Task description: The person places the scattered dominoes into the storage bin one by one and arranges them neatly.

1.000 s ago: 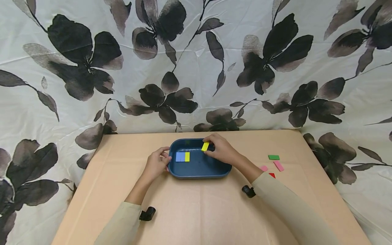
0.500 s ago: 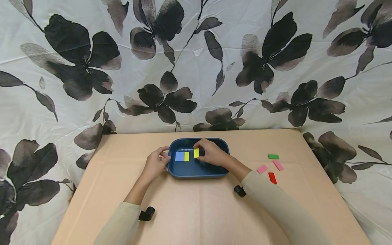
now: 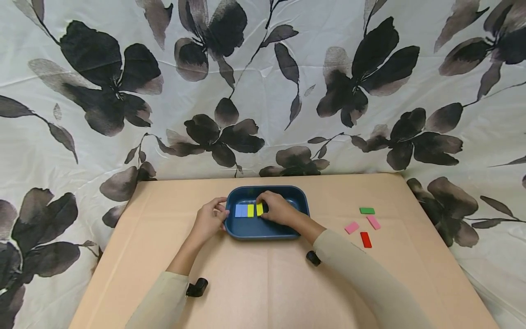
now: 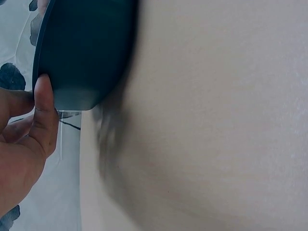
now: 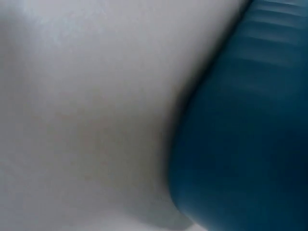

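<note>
A dark blue tray (image 3: 300,196) sits at the middle of a tan table (image 3: 263,283). Inside it lie a light blue tile (image 3: 240,210) and a yellow tile (image 3: 250,210) side by side. My right hand (image 3: 276,209) reaches into the tray and pinches a second yellow tile (image 3: 260,209), just right of the first. My left hand (image 3: 210,219) grips the tray's left rim; in the left wrist view the thumb (image 4: 44,115) lies on the tray's edge (image 4: 82,53). The right wrist view shows only a blurred part of the tray wall (image 5: 250,144).
To the right on the table lie a green tile (image 3: 367,210), two pink tiles (image 3: 351,227) (image 3: 373,222) and a red tile (image 3: 365,239). A flower-printed cloth (image 3: 263,87) hangs behind and around the table.
My right hand has carried the yellow tile leftward and down from the tray's far right to beside the yellow tile lying in the tray. The left hand has stayed on the rim.
</note>
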A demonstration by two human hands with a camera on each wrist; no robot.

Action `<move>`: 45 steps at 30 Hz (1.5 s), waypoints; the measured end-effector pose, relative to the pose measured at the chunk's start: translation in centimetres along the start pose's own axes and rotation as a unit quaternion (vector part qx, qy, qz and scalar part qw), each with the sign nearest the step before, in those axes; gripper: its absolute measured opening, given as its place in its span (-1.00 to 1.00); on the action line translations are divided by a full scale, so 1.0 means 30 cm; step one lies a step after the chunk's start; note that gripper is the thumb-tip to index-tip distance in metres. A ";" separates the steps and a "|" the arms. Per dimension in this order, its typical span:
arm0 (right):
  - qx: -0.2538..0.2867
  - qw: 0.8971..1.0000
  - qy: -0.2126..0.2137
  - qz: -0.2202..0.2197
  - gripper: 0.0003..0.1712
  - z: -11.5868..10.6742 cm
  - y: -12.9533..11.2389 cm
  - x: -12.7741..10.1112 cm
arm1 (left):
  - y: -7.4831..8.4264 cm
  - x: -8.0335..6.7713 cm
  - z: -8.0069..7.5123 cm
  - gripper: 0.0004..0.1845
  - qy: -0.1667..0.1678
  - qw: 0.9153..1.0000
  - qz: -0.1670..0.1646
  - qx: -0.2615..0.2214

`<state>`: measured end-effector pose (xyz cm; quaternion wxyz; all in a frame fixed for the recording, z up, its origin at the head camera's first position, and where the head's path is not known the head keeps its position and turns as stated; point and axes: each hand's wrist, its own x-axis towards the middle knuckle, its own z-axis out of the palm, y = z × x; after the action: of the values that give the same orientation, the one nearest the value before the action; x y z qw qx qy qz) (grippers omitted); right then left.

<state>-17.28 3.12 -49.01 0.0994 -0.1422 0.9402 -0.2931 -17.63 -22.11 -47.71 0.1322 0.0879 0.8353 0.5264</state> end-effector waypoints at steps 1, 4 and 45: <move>0.002 1.000 0.001 0.003 -0.53 0.004 0.000 0.003 | 0.001 0.000 0.001 -0.53 0.000 1.000 0.000 0.000; 0.007 1.000 0.005 0.011 -0.52 0.015 0.003 0.011 | 0.004 0.000 0.002 -0.53 0.002 1.000 0.001 0.002; 0.031 0.999 0.004 0.020 -0.41 0.058 0.028 0.028 | 0.000 0.001 0.004 -0.54 0.003 1.000 0.001 -0.003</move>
<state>-17.78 2.61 -51.00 0.1053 -0.1192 0.9337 -0.3209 -17.60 -21.99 -47.76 0.1297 0.0867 0.8338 0.5295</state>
